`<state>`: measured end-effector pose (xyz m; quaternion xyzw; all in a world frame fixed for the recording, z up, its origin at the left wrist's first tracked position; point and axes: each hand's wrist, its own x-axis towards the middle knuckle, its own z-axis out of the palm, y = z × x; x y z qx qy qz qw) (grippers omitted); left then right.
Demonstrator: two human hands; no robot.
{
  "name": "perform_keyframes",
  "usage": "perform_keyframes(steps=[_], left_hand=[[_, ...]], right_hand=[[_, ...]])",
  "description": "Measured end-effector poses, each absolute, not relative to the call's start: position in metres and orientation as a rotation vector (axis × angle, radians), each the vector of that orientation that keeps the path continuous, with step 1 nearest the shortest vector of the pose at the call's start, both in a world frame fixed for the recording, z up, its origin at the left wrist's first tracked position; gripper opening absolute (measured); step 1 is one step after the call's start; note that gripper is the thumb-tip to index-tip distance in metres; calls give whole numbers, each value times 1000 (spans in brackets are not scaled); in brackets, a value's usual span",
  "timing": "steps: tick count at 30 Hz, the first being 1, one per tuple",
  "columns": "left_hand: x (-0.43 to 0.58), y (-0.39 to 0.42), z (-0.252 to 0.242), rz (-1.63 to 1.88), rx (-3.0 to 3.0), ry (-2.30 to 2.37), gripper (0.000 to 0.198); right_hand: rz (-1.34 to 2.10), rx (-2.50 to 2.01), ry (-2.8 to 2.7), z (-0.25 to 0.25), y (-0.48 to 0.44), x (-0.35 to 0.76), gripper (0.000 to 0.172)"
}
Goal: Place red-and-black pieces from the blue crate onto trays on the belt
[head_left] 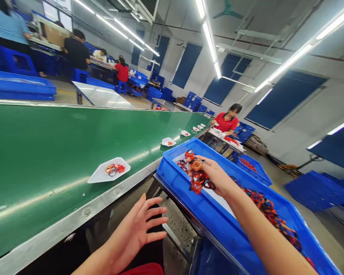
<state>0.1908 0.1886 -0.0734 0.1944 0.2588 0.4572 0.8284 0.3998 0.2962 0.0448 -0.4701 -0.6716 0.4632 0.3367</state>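
My right hand (210, 173) grips a bunch of small red, orange and black looped pieces (197, 179), whose exact kind I cannot make out. It hangs over the near side of a long blue bin (172, 173). More of the same looped pieces (263, 204) lie heaped in the bin, partly behind my right forearm. Below and to the left, my left hand (140, 225) has its fingers spread and holds nothing. Ahead of it, a white tray (96, 176) with a few red and orange pieces rests on the green conveyor belt (60, 141).
Smaller white trays (168, 142) stand in a line farther up the belt. A metal rail (103, 198) edges the belt. A person in red (227, 124) works at a table beyond the bin. More blue bins (318, 189) stand right; other people sit at the back left.
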Motion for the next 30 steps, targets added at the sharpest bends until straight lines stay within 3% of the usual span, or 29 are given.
perform_keyframes(steps=[2,6,9,30], left_hand=[[194,192,-60,983,222,397,53],[179,204,-56,1252,-21,281,27],[156,210,-66,1435,-196,346,20],[130,235,-87,1578,-221,298,21]], right_hand=[[1034,-1126,-2004,32,277,353,29],[220,-811,-2486,-18,255,277,30],[-40,-692,-2550,-48,251,243,34],[234,-663,-2398,-65,259,222,40]])
